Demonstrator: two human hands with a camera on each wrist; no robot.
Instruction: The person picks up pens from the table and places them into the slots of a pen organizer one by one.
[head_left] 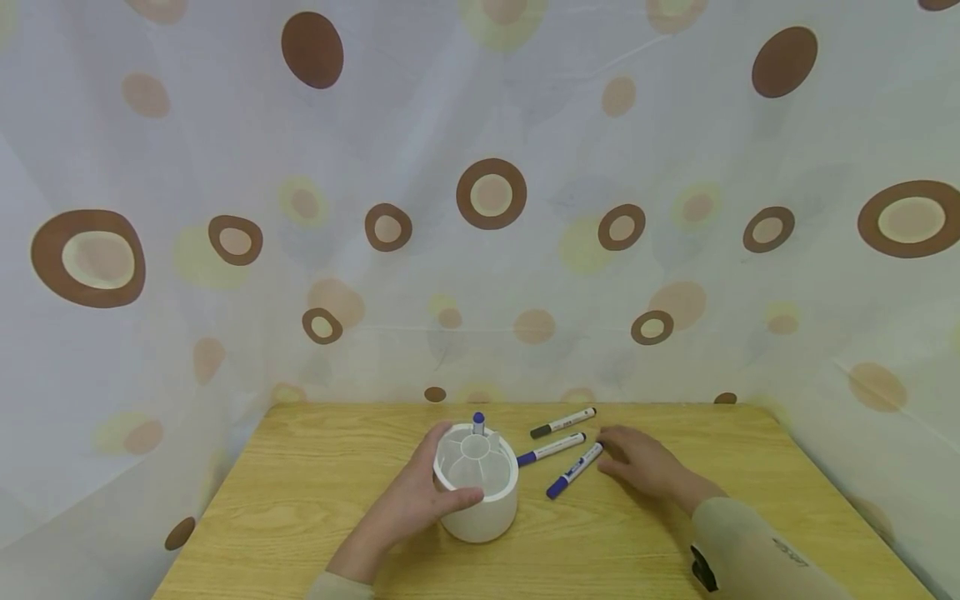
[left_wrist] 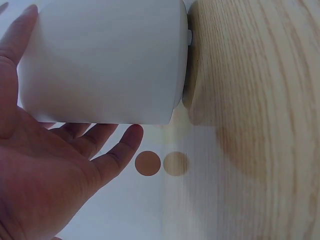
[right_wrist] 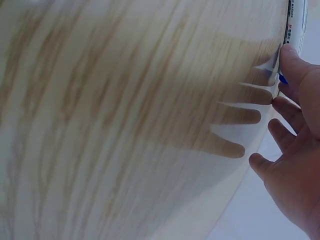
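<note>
My left hand holds a white round pen organizer, its thumb over the near rim and its fingers around the left side. Dividers split the organizer into compartments about a central ring. One blue-ended marker stands upright in a back compartment. In the left wrist view the organizer's smooth wall lies against the hand. My right hand is at the far end of the nearest blue-capped marker, fingers loosely bent and spread. In the right wrist view its thumb overlaps a marker; a firm grip is not visible.
Another blue-capped marker lies just right of the organizer, partly hidden by it. Behind it lies a dark-capped marker. The wooden table meets a spotted white curtain at the back and sides.
</note>
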